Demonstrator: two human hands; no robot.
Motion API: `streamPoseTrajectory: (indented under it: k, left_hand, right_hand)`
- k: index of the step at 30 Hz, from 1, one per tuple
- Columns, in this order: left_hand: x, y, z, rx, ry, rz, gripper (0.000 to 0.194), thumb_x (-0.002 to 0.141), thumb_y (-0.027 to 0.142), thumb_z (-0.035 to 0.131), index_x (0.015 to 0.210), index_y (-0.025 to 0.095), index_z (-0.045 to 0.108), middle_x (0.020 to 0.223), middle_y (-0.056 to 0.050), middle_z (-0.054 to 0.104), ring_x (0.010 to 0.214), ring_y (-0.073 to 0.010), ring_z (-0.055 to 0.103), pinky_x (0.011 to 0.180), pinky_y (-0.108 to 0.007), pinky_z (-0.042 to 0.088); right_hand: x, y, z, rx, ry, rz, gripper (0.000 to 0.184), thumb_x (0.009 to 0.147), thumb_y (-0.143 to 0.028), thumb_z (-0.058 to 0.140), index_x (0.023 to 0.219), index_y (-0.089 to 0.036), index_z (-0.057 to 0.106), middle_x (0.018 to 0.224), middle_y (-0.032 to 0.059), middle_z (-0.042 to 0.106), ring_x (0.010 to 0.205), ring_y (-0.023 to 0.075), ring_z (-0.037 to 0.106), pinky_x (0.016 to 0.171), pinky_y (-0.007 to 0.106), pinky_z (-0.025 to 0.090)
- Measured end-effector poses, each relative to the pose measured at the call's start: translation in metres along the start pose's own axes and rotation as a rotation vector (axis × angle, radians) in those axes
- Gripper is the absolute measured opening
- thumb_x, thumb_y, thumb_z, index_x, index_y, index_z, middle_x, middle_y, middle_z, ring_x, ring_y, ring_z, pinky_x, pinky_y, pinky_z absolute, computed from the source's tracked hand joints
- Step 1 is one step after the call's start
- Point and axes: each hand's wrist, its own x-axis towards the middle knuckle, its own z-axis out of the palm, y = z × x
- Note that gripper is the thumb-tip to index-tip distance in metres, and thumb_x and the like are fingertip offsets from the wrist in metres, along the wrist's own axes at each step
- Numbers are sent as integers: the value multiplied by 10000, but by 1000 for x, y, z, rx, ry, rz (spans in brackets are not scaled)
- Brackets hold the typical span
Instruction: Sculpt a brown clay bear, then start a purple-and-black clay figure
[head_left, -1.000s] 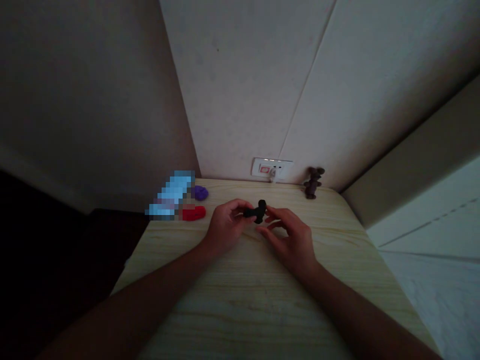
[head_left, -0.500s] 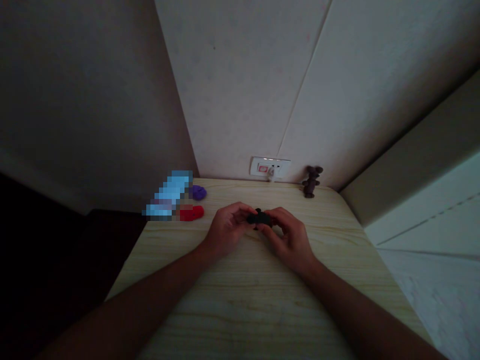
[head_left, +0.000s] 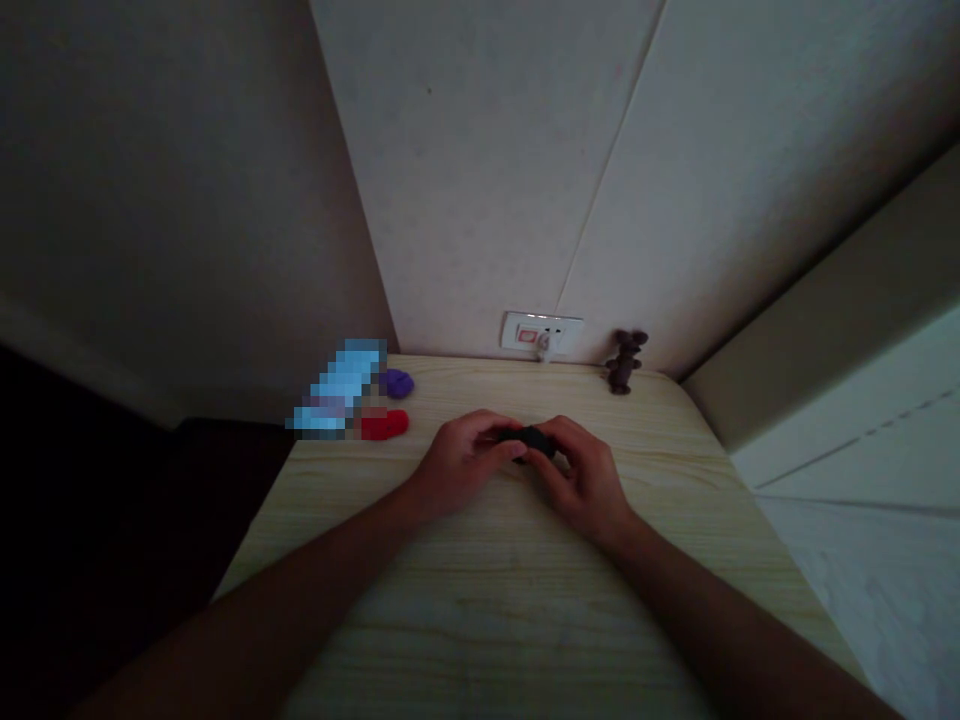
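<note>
A small black piece of what looks like modelling clay (head_left: 537,438) is held between both hands just above the wooden table (head_left: 517,600). My left hand (head_left: 466,458) is closed on its left side, thumb in front and fingers behind. From the right, my right hand (head_left: 583,468) pinches the same piece with thumb and fingertips. The fingers hide much of its shape. To the left lie a red lump (head_left: 385,425) and a purple lump (head_left: 397,383), both looking like soft clay.
A brown figure with round ears (head_left: 624,362) stands at the table's back right. Behind the table, a wall socket (head_left: 541,334) has a plug in it. A blurred pale-blue object (head_left: 337,390) lies at the back left edge. A white panel (head_left: 847,400) stands on the right.
The black piece has turned between my fingers, and its small protruding parts no longer show. My left thumb has come forward over it. Other things stay in place.
</note>
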Motion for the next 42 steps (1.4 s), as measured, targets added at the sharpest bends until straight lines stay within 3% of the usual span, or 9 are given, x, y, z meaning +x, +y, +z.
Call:
streamPoseTrajectory:
  k: [6, 11, 16, 20, 24, 27, 33, 37, 42]
  left_hand:
    - [0, 4, 0, -21, -31, -26, 209, 847, 254, 755, 1023, 142, 759, 956, -67, 779, 901, -217, 704, 823, -318, 515]
    - [0, 7, -1, -69, -40, -55, 145, 852, 281, 754, 875, 138, 752, 786, -22, 715, 768, -182, 631, 716, -283, 450]
    - [3, 5, -4, -201, -115, -99, 268, 830, 398, 804, 858, 134, 773, 784, -34, 733, 755, -184, 627, 737, -289, 441]
    - [3, 2, -5, -334, -185, -142, 377, 795, 489, 841, 864, 122, 790, 771, -58, 736, 734, -189, 631, 746, -305, 446]
    - [2, -2, -5, -446, -235, -186, 425, 750, 510, 882, 904, 120, 813, 791, -86, 754, 739, -206, 652, 760, -328, 465]
    - [2, -3, -4, -499, -214, -206, 421, 721, 470, 919, 935, 120, 828, 829, -90, 773, 769, -196, 660, 776, -314, 459]
    - [3, 0, 0, -583, -135, -253, 355, 749, 392, 919, 950, 114, 832, 890, -105, 793, 868, -200, 689, 860, -324, 493]
    - [3, 2, -1, -633, -92, -287, 340, 749, 372, 925, 940, 110, 822, 908, -119, 797, 821, -197, 691, 776, -316, 517]
    - [2, 3, -1, -701, -81, -317, 383, 729, 410, 942, 943, 118, 817, 913, -112, 802, 793, -181, 704, 760, -299, 537]
  right_hand:
    - [-3, 4, 7, 188, 29, 165, 167, 889, -361, 780, 921, -205, 729, 839, 49, 747, 747, 188, 708, 678, 307, 589]
    - [-3, 3, 12, 314, 81, 265, 352, 773, -478, 890, 910, -223, 690, 775, 24, 769, 654, 177, 735, 632, 299, 626]
    - [2, -1, 10, 550, 129, 359, 547, 572, -403, 1024, 886, -252, 603, 627, -48, 712, 522, 168, 702, 534, 286, 628]
    - [4, -2, 10, 631, 72, 398, 533, 603, -442, 1005, 787, -236, 548, 600, -62, 666, 434, 130, 634, 444, 262, 593]
    - [4, -2, 12, 636, 58, 370, 551, 666, -518, 955, 755, -243, 487, 569, -77, 611, 411, 116, 596, 398, 235, 540]
    - [4, -1, 14, 607, 96, 327, 504, 679, -525, 946, 765, -234, 543, 675, -42, 640, 525, 123, 620, 434, 232, 543]
    - [-3, 3, 11, 393, 247, 235, 345, 767, -346, 924, 990, -253, 676, 784, -18, 661, 614, 122, 598, 528, 236, 534]
    - [-3, 2, 5, 94, 140, 16, 301, 959, -348, 725, 1251, -273, 714, 1017, 67, 723, 758, 167, 666, 658, 311, 603]
    - [0, 4, 1, 52, 31, -79, 558, 898, -418, 811, 1418, -291, 657, 920, 47, 724, 742, 180, 675, 692, 334, 617]
